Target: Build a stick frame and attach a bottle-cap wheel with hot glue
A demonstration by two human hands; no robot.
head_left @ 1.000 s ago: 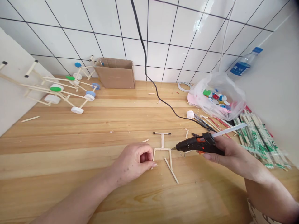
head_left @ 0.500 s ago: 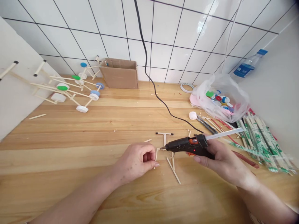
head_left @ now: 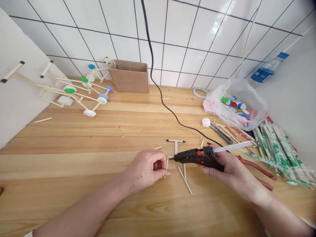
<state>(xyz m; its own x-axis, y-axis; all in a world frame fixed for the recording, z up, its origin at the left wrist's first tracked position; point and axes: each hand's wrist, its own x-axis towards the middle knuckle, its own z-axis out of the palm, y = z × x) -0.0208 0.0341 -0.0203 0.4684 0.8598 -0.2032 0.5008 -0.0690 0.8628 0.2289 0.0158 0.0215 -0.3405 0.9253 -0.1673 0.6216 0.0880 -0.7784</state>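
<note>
My right hand (head_left: 232,171) is wrapped round a black hot glue gun (head_left: 197,156) with a clear glue stick (head_left: 232,146) in its back and a small red light on its side. The gun's nozzle meets the top end of a short wooden stick (head_left: 167,163), which my left hand (head_left: 151,168) pinches between thumb and fingers. Just behind the nozzle lies a T-shaped stick piece (head_left: 175,144) with black ends on its crossbar. Below the gun, loose sticks (head_left: 185,181) lie on the table, partly hidden by it.
Stick frames with bottle-cap wheels (head_left: 96,100) stand at the left near a cardboard box (head_left: 129,77). A black cable (head_left: 170,110) crosses the wooden table (head_left: 74,144). At the right are a utility knife (head_left: 222,133), a plastic bag of caps (head_left: 256,112), wrapped chopsticks (head_left: 278,151) and red-handled pliers (head_left: 259,168).
The view has shifted slightly. The glue gun has tilted a little and its nozzle remains at the stick's end. My left hand keeps its pinch, almost still.
</note>
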